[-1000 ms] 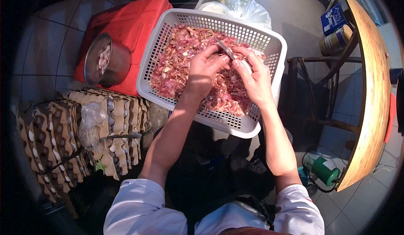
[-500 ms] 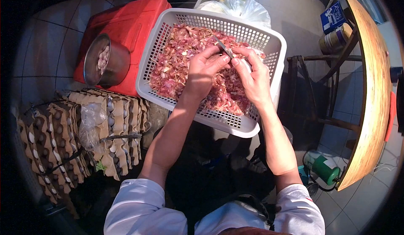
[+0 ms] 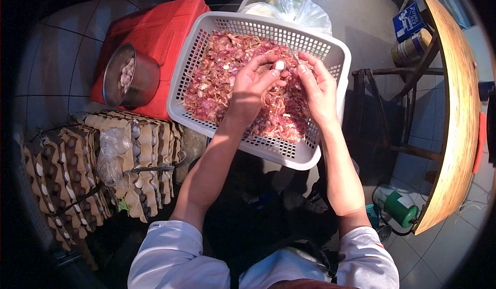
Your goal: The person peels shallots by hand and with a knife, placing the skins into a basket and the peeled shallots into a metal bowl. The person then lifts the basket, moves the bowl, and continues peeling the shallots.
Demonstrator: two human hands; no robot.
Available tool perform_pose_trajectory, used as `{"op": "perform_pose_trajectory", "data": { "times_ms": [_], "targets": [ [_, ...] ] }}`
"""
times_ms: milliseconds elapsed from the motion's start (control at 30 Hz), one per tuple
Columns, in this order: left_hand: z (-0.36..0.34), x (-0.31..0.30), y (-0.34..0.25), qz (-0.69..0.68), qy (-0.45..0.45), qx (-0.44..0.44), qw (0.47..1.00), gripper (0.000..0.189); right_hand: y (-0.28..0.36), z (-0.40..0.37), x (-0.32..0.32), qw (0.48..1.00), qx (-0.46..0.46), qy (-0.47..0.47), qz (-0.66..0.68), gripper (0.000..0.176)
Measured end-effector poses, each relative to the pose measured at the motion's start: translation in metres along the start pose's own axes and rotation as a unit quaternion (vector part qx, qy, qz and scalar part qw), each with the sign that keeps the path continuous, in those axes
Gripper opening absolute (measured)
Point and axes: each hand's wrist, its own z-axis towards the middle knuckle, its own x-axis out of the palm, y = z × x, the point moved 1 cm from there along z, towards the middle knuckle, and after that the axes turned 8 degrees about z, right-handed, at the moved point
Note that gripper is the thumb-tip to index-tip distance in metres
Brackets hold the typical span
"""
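Both my hands are over a white plastic basket (image 3: 248,139) filled with red-purple shallot skins (image 3: 217,77). My left hand (image 3: 250,90) pinches a small pale peeled shallot (image 3: 279,65) between thumb and fingertips. My right hand (image 3: 319,90) is right beside it, with its fingertips against the shallot. It is closed around a small knife whose blade is almost hidden between the hands.
A steel bowl (image 3: 129,77) of peeled bulbs sits on a red cooler (image 3: 165,25) left of the basket. Stacked egg trays (image 3: 103,160) stand at lower left. A plastic bag (image 3: 299,7) lies behind the basket. A wooden table edge (image 3: 457,108) and a green bottle (image 3: 400,209) are at right.
The knife blade that stuck out above my fingers has dropped out of sight. My right hand has turned and risen slightly, and the pale peeled shallot now shows at my left fingertips.
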Motion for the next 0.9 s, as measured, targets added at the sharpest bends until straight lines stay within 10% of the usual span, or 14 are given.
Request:
{"op": "perform_pose_trajectory", "data": {
  "times_ms": [900],
  "targets": [
    [-0.003, 0.002, 0.019, 0.081, -0.017, -0.019, 0.996, 0.029, 0.006, -0.002, 0.003, 0.996, 0.015, 0.008, -0.088, 0.02]
  ]
}}
